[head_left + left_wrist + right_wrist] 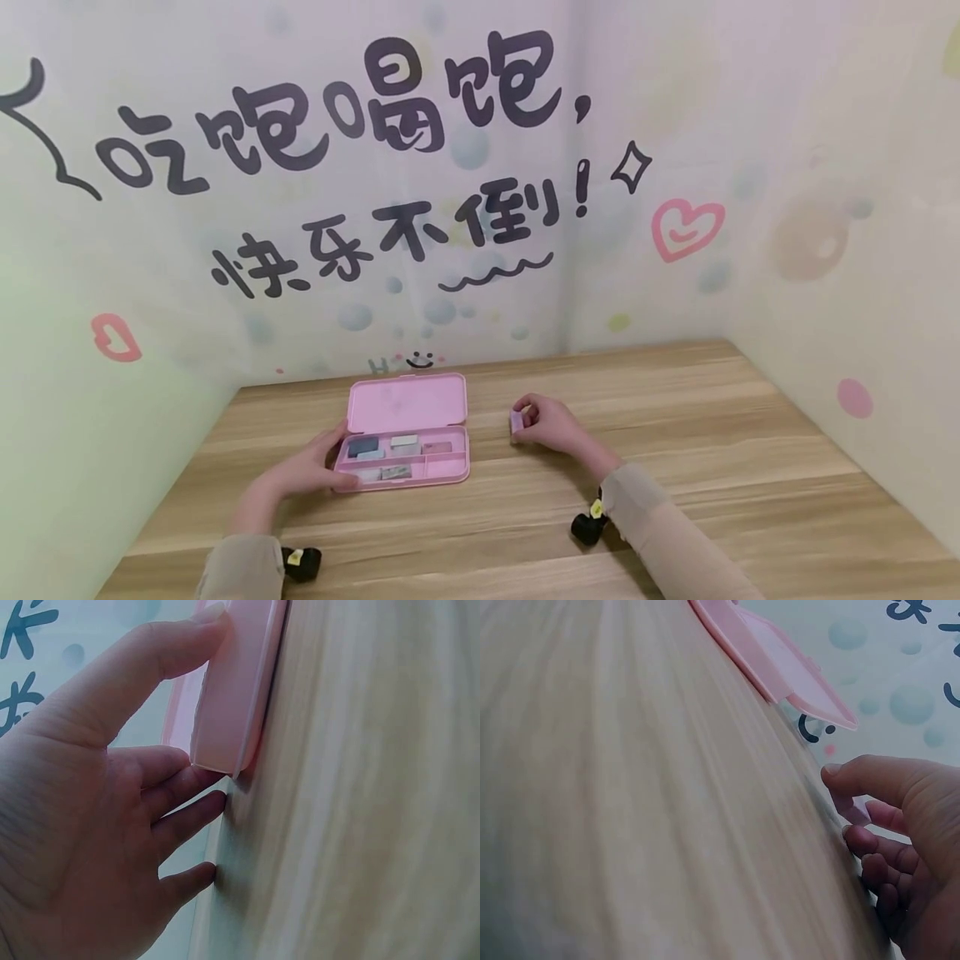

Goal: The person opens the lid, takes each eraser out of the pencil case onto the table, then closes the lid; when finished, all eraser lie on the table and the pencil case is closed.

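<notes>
Gripping pink case [408, 404], lower centre, with left hand [300, 477], probably for steadiness; pinching small pinkish block [516, 422], right of centre, with right hand [552, 425].

Head view looks forward-down; near, tilted wrist views share pink case [231, 694].

Left hand [303, 472] grips, thumb [150, 667] apart from fingers [187, 823]; right hand [552, 425] pinches, fingers curled.

Beige long sleeves [675, 533], black wrist-worn cameras [587, 531], small yellow labels [597, 508], bare fingers [191, 824]
</notes>
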The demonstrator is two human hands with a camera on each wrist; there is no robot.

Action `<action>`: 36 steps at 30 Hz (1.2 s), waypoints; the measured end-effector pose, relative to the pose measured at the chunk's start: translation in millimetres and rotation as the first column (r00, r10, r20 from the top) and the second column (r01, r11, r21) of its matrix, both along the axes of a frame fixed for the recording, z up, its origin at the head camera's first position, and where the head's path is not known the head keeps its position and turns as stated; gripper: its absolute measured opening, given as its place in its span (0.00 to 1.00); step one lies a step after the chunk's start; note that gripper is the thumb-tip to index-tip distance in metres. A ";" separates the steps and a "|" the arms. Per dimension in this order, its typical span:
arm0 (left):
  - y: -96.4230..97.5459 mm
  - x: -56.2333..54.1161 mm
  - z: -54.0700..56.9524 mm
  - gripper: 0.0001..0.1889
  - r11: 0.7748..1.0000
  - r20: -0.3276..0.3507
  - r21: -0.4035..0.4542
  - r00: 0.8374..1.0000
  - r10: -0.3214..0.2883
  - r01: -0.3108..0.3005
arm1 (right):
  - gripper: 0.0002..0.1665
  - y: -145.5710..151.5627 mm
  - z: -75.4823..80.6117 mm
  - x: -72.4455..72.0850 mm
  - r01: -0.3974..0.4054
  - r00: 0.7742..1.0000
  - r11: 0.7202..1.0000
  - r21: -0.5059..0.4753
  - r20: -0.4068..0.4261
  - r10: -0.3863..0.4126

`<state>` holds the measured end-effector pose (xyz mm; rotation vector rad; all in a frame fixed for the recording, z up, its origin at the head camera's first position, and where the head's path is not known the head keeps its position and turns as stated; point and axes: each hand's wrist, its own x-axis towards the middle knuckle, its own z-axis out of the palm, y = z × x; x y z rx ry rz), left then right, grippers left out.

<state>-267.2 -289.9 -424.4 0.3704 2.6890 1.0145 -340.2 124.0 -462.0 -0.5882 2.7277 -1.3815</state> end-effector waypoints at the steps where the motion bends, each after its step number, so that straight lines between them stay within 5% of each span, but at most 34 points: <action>1: 0.3 0.0 0.1 0.59 1.000 0.000 -0.003 1.000 0.000 0.000 | 0.26 0.1 0.3 0.1 0.000 1.000 1.000 0.002 0.000 0.000; 23: 2.5 1.8 3.0 0.59 1.000 0.013 -0.001 1.000 0.017 -0.017 | 0.26 -2.1 -0.3 -2.1 0.004 1.000 0.998 0.069 0.010 -0.005; 30: 0.7 1.8 4.6 0.59 1.000 0.006 -0.001 1.000 0.017 -0.017 | 0.30 -1.3 14.4 -3.8 -0.033 0.999 0.994 0.106 0.009 0.032; 36: 1.6 1.7 0.8 0.59 1.000 -0.005 -0.010 1.000 0.016 -0.016 | 0.22 -6.4 35.7 -1.8 -0.118 0.993 0.979 0.168 0.010 0.118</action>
